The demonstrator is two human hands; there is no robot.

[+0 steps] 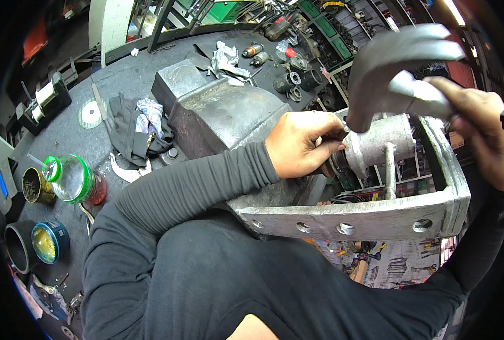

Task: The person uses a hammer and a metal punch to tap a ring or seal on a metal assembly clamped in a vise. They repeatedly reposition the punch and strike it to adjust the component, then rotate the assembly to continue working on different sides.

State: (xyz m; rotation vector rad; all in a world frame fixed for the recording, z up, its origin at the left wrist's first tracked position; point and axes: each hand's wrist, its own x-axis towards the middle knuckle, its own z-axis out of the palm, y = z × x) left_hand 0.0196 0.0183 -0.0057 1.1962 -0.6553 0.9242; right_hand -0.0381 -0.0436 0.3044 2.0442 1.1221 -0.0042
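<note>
My left hand (306, 141) is closed at the left end of a grey metal cylinder (379, 144), thumb and index finger pinching a small dark piece that I cannot make out clearly. My right hand (479, 119) grips a grey hammer-like metal tool (371, 79), blurred, raised just above the cylinder and the small piece. The cylinder has a short welded bar beneath it and sits within a heavy steel bracket (323, 221) with several holes along its near plate. A large dark metal block (223, 110) lies behind my left forearm.
The dark bench (121, 73) carries rags (133, 127), a cutting disc (87, 115), a green-lidded jar (70, 178), open tins (51, 242) and several metal parts (286, 82). Shelves (331, 34) with parts stand behind, and a lower surface with tools (396, 266) shows below the bracket.
</note>
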